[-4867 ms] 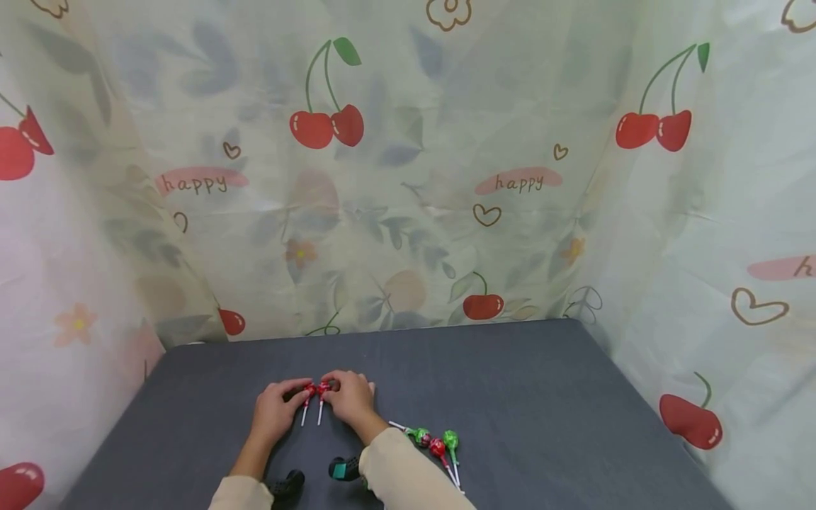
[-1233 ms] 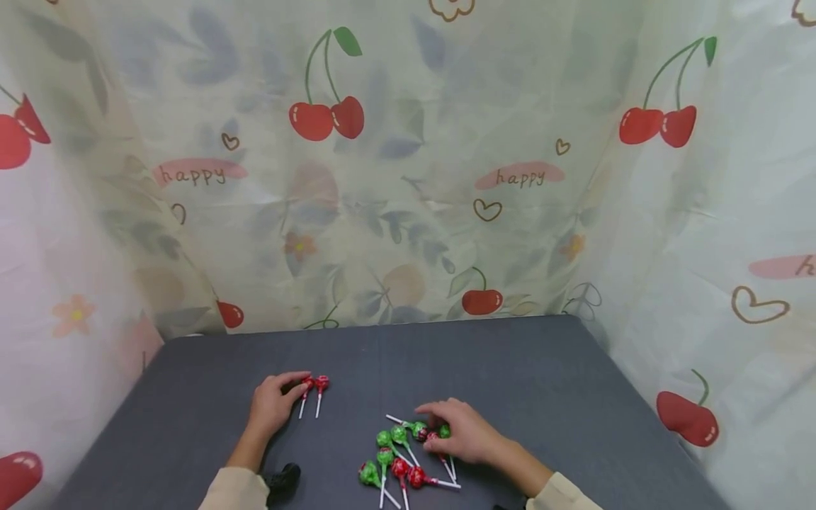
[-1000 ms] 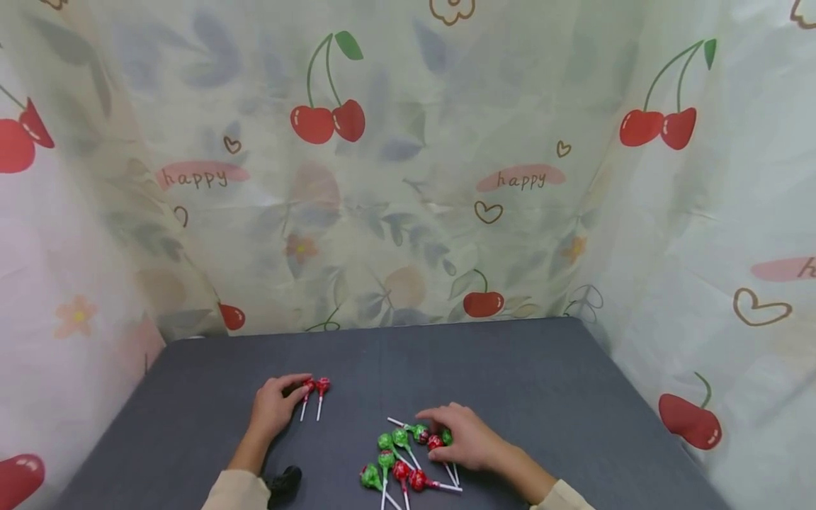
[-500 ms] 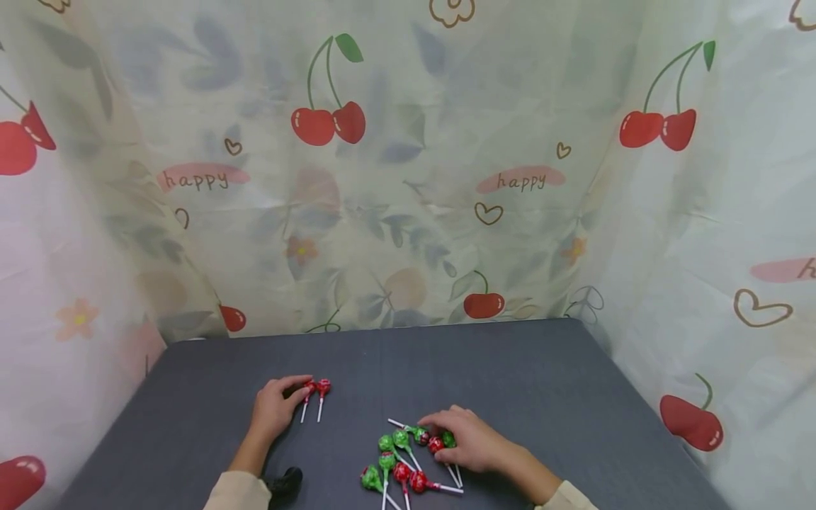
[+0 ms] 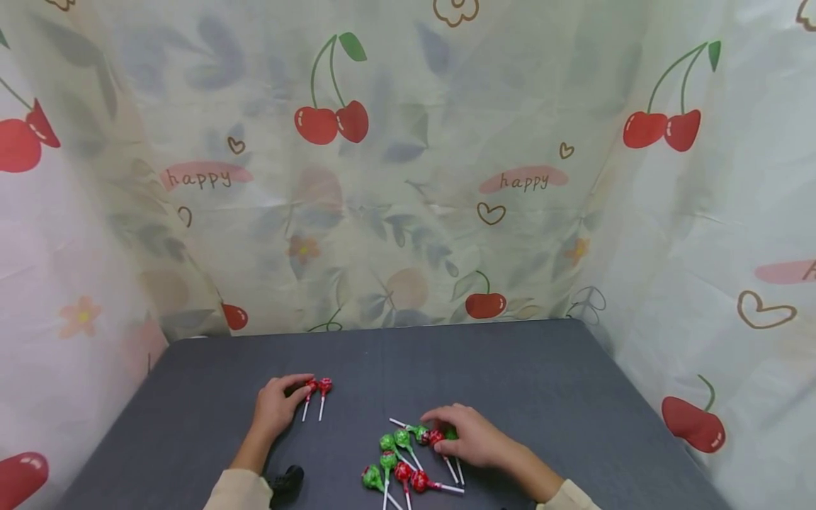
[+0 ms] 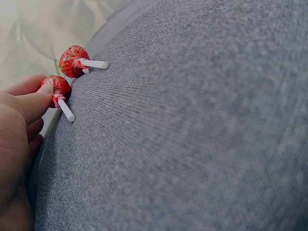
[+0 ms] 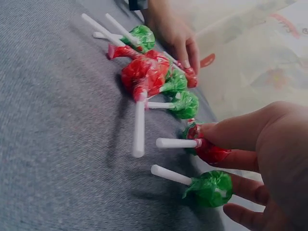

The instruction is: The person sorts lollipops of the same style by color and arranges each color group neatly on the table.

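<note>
My left hand [image 5: 275, 411] pinches the head of a red-wrapped lollipop [image 6: 59, 85] between thumb and fingers. A second red lollipop [image 6: 73, 61] lies just right of it, apart from the hand, with both sticks toward me. My right hand [image 5: 474, 438] is at the right side of a loose pile, its thumb and finger on the head of another red lollipop [image 7: 211, 150]. Below that one in the right wrist view, a green lollipop [image 7: 211, 188] lies near my other fingers. In the head view, the right hand partly hides these two heads.
Left of my right hand lie several more lollipops, among them a green one [image 5: 372, 477] and a red one [image 5: 421, 482], sticks crossing. All rest on a dark grey table [image 5: 510, 375]. A patterned curtain [image 5: 408, 177] hangs behind and at both sides.
My right hand has left the second red lollipop, moved right to the pile and settled on a red lollipop there. My left hand has stayed at its lollipop.
</note>
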`<state>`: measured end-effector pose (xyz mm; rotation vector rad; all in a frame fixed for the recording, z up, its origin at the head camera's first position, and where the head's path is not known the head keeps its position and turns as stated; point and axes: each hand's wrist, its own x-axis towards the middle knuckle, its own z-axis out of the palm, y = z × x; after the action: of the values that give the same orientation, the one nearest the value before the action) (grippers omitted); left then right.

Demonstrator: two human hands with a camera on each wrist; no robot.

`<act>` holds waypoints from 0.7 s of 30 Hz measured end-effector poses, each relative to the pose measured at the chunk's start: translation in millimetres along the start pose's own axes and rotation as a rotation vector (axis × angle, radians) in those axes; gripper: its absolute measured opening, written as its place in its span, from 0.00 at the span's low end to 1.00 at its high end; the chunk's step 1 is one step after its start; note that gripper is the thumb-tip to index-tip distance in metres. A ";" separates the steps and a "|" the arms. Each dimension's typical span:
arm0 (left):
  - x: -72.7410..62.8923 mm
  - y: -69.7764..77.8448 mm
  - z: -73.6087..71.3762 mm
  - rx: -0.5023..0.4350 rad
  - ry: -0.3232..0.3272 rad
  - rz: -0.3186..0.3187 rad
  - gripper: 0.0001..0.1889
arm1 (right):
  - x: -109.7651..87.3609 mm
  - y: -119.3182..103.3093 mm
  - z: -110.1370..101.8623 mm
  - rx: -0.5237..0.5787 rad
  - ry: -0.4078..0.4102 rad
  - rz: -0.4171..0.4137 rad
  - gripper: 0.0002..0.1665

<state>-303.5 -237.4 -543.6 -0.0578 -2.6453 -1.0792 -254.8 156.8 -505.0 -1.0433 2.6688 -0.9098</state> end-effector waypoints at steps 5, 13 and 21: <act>0.3 0.5 -0.2 -0.004 0.000 0.000 0.14 | 3.4 -1.9 -3.5 0.066 0.011 -0.004 0.23; 2.0 -1.3 0.1 -0.005 0.017 0.024 0.14 | 10.8 -8.6 -9.1 0.144 0.075 -0.052 0.20; 1.3 -2.1 0.9 0.000 0.018 0.031 0.14 | 22.2 -13.8 -14.6 0.136 0.133 -0.007 0.18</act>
<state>-305.2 -238.3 -545.2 -0.0885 -2.6198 -1.0649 -268.3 141.4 -483.2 -0.9950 2.6639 -1.1833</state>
